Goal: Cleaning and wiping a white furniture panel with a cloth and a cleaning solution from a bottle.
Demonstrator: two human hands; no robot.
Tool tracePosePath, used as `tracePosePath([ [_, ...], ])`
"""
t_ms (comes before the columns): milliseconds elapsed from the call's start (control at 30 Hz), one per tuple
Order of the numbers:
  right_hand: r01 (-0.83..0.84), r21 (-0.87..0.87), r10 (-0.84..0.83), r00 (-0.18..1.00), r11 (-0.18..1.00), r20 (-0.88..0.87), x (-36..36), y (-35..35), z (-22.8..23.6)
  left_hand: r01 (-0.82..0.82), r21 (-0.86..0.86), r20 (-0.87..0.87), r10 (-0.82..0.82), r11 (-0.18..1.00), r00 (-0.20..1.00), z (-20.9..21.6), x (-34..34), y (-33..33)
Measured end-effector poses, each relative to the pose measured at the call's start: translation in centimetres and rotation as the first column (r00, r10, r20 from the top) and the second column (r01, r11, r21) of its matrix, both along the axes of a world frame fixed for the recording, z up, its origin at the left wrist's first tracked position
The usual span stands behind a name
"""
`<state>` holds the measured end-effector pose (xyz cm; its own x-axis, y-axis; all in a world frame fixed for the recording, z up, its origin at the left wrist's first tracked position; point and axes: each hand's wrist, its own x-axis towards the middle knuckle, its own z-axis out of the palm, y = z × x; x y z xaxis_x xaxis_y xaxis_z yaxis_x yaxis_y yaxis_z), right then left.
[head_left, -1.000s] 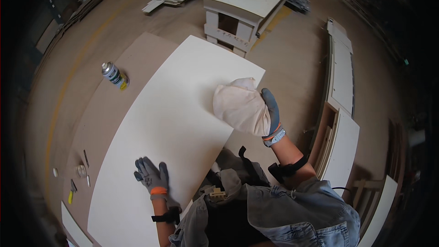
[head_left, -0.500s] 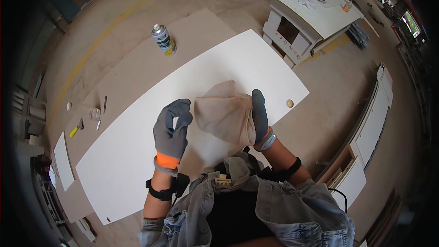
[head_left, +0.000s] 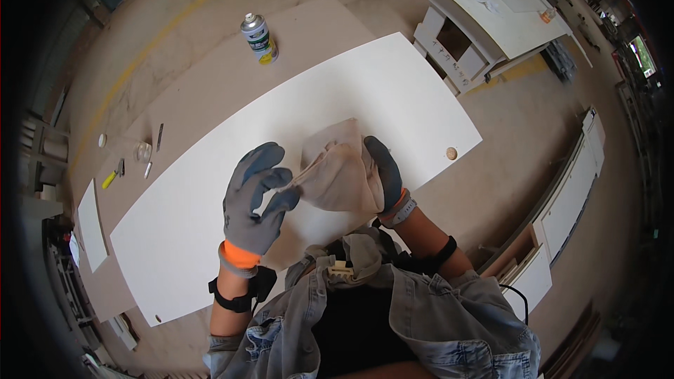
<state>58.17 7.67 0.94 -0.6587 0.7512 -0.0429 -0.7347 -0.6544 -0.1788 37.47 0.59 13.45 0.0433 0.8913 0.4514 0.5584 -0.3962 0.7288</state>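
Cloth: beige rag (head_left: 338, 172), crumpled, held up between both gloved hands above the near half of the white panel (head_left: 210, 189).
Left hand: grey glove with an orange cuff (head_left: 254, 200); thumb and forefinger pinch the cloth's left corner, the other fingers curled loosely above it.
Right hand: grey glove (head_left: 385, 177), fingers wrapped over the cloth's right edge and closed on it; most of the palm is hidden behind the fabric.
Cloth against the grip: the bulk of the rag hangs between the two hands, bunched nearer the right one; its upper tip rises just past the right fingertips.
Panel: long, white, lying flat and slantwise on a larger brown board (head_left: 210, 84); a small hole shows near its lower left corner.
Spray can: silver with a green label (head_left: 259, 38), upright on the brown board, well apart from the hands, beyond the panel's far edge.
Small disc: round, tan (head_left: 451, 153), on the panel's right corner, near the right hand but not touching.
Small bits: a yellow-handled tool (head_left: 109, 179) and a clear round lid (head_left: 143, 151) lie on the board left of the panel.
Cabinet: white, unfinished (head_left: 491, 28), stands beyond the panel's right end.
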Motion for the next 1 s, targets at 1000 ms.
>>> tracePosePath([
  [1000, -0.025, 0.845, -0.318, 0.92, 0.534, 0.228, -4.4, 0.1, 5.6, -0.08, -0.445, 0.611, 0.368, 0.892, 0.701, -1.0, -3.0, 1.8],
])
